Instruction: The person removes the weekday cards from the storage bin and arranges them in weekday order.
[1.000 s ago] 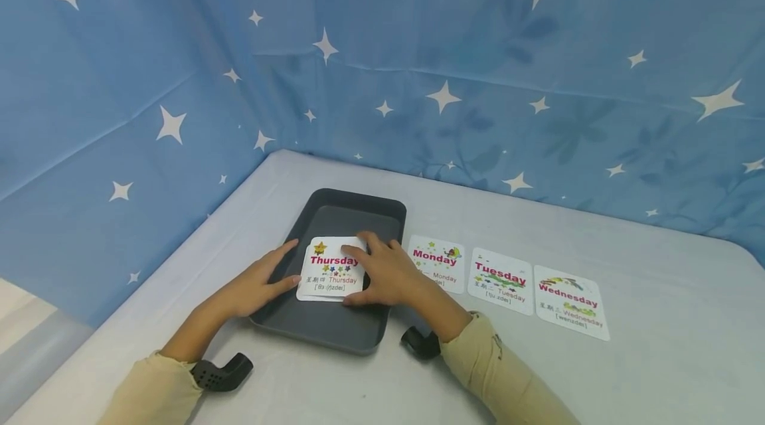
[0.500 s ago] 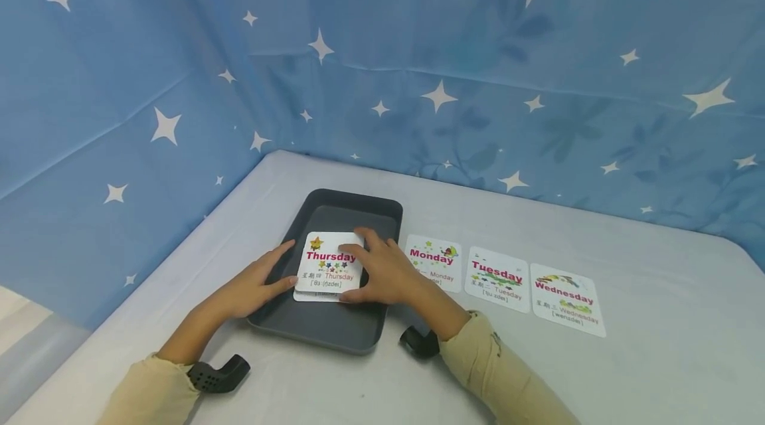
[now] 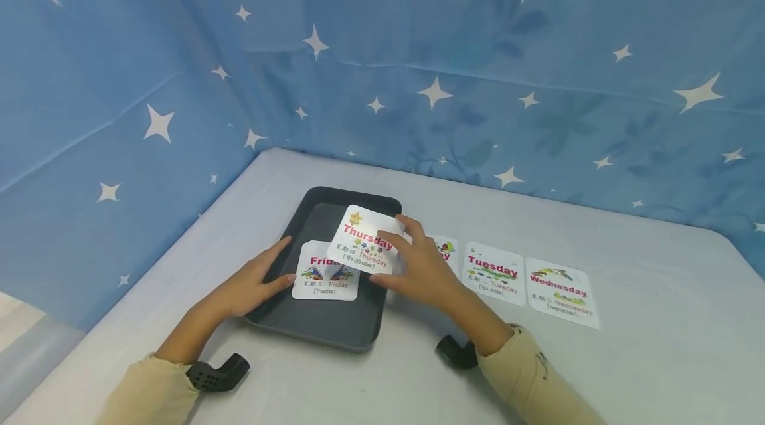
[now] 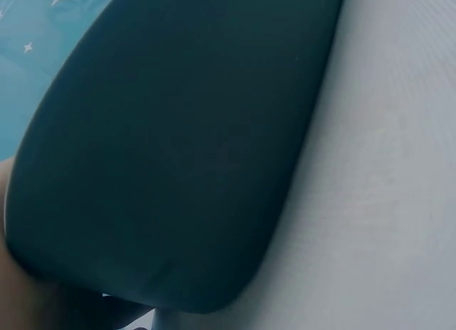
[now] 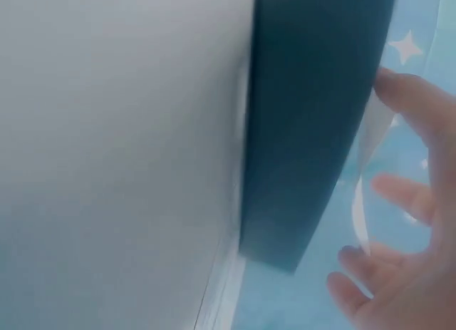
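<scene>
My right hand [image 3: 421,265] pinches the white Thursday card [image 3: 367,239] between thumb and fingers and holds it tilted above the dark grey tray [image 3: 323,329]. In the right wrist view, the fingers [image 5: 413,102] are round a card seen nearly edge-on. Inside the tray lies the Friday card [image 3: 325,279], its upper right corner covered by the Thursday card. My left hand [image 3: 245,285] rests at the tray's left side with fingers fairly straight; its thumb tip is at the Friday card's left edge. The left wrist view shows mostly the tray's dark outside.
Right of the tray, the Monday card [image 3: 449,254] is partly hidden by my right hand. The Tuesday card [image 3: 493,273] and Wednesday card [image 3: 562,292] continue the row on the white-covered table [image 3: 657,345]. A blue starred curtain [image 3: 382,46] stands behind.
The right hand has lifted the Thursday card off the Friday card, moving it up and right and tilting it. The Friday card is now uncovered for the most part. The left hand stays put.
</scene>
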The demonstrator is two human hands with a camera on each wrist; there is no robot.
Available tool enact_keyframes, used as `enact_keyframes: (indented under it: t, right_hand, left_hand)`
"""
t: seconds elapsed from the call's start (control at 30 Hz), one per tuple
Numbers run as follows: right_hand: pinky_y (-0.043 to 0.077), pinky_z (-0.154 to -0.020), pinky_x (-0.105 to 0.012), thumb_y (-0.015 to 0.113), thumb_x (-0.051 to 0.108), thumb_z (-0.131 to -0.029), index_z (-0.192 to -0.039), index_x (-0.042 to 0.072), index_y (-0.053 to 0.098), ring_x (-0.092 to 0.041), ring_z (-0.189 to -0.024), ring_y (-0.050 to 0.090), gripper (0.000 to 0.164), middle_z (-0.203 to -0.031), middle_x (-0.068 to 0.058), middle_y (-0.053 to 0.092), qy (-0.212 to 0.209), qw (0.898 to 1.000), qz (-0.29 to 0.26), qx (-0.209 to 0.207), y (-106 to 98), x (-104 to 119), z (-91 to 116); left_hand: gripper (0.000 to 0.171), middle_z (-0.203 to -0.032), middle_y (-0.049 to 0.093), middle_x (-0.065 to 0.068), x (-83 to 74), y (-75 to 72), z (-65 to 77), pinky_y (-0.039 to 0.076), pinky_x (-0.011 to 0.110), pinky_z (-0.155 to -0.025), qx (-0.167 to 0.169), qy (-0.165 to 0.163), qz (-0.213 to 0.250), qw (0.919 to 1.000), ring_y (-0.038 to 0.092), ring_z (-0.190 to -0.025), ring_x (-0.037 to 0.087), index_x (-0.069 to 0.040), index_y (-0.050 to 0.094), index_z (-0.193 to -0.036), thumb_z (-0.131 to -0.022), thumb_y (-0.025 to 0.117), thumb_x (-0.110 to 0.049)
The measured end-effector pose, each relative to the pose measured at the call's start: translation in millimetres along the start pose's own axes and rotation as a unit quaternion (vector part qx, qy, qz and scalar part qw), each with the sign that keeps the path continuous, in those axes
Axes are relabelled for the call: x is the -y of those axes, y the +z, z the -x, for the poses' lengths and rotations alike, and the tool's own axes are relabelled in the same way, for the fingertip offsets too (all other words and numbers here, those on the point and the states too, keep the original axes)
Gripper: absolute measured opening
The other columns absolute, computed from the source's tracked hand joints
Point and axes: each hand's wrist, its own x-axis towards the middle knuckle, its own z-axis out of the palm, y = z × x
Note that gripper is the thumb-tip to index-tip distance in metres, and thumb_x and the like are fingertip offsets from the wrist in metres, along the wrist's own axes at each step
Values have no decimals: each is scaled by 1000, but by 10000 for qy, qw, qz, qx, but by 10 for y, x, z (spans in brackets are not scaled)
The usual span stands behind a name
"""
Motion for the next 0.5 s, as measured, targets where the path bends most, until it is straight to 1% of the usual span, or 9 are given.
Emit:
enact_keyframes:
  t: [0.1, 0.2, 0.37, 0.5]
  right_hand:
    - [44, -88, -48, 76, 43, -70, -129, 23, 51, -36, -119, 45, 67, -146, -10, 26, 13, 10000, -51, -69, -90, -91, 131]
    - [45, -85, -48, 77, 39, -69, -128, 21, 53, -37, -117, 48, 66, -145, -12, 29, -35, 9999, 57, -114, -186, -167, 269]
    - [45, -88, -51, 78, 36, -68, -125, 18, 56, -36, -121, 46, 64, -142, -13, 34, 136, 9995, 268, 37, -301, -274, 499]
    - [44, -90, -52, 79, 35, -67, -122, 17, 58, -37, -123, 43, 62, -141, -14, 36, 244, 9991, 284, 184, -358, -334, 664]
  left_hand:
    - [74, -146, 20, 30, 2, -21, 25, 22, 63, -103, -25, -52, -41, 10000, 20, -133, 48, -1, 15, -145, -92, 50, -38]
    - [74, -146, 19, 30, 0, -37, 39, 22, 63, -103, -38, -15, -48, 10000, 20, -133, 48, 0, 14, -145, -92, 50, -38]
    - [76, -146, 19, 30, -21, -29, 27, 22, 62, -104, -2, 81, -19, 10000, 20, -133, 48, 1, 13, -145, -92, 50, -38]
    - [76, -147, 18, 30, -30, -4, 11, 21, 62, -104, 38, 108, -1, 9999, 19, -133, 48, 2, 12, -145, -92, 50, -38]
